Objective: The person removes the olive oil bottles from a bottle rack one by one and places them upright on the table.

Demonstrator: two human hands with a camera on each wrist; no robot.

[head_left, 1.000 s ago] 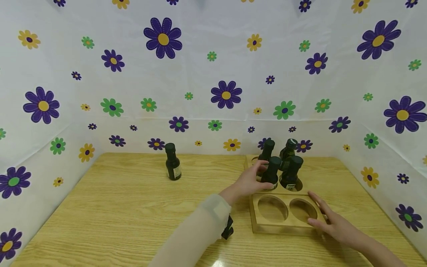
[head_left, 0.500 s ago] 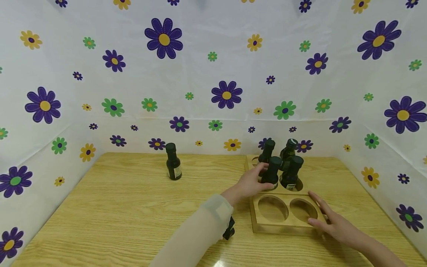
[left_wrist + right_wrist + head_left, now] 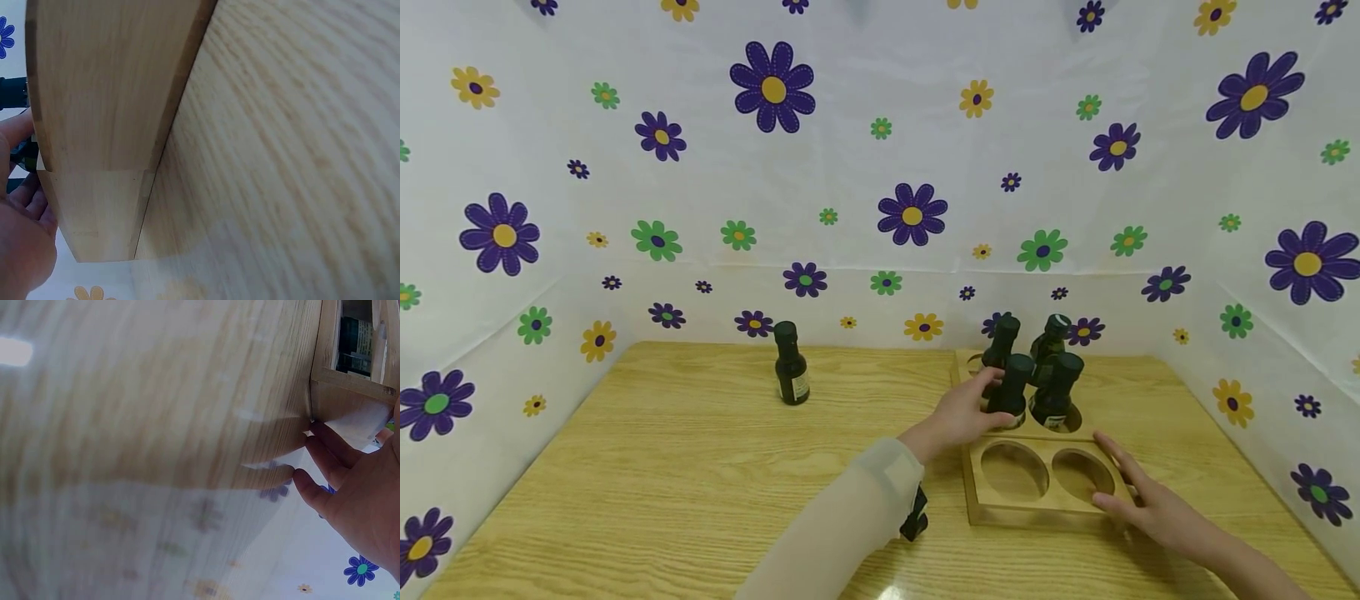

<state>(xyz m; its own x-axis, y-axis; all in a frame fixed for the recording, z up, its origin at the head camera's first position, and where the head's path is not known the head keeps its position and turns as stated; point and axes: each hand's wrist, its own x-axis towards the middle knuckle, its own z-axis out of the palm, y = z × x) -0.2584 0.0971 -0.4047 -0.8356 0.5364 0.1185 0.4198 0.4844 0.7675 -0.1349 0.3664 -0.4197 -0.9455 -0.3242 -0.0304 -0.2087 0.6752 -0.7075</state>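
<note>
A light wooden bottle rack [image 3: 1030, 515] with round holes stands at the right of the table. Two bare holes face the front. Behind them, dark bottles stand in the rear part. My left hand [image 3: 958, 414] reaches in from the left and holds the front left bottle [image 3: 1011, 387] between thumb and fingers. Close beside it are the front right bottle [image 3: 1057, 387], the back left bottle [image 3: 1002, 337] and the back right bottle [image 3: 1051, 342]. My right hand [image 3: 1165, 508] touches the rack's right end, fingers fairly straight, thumb near the right hole. In the right wrist view several fingertips [image 3: 317, 428] meet the table beside the rack.
A lone dark bottle [image 3: 792, 375] with a pale label stands upright at the back left of the wooden table [image 3: 700, 467]. A black object [image 3: 914, 517] shows partly from under my left sleeve. A white flowered cloth [image 3: 850, 167] encloses the back and sides.
</note>
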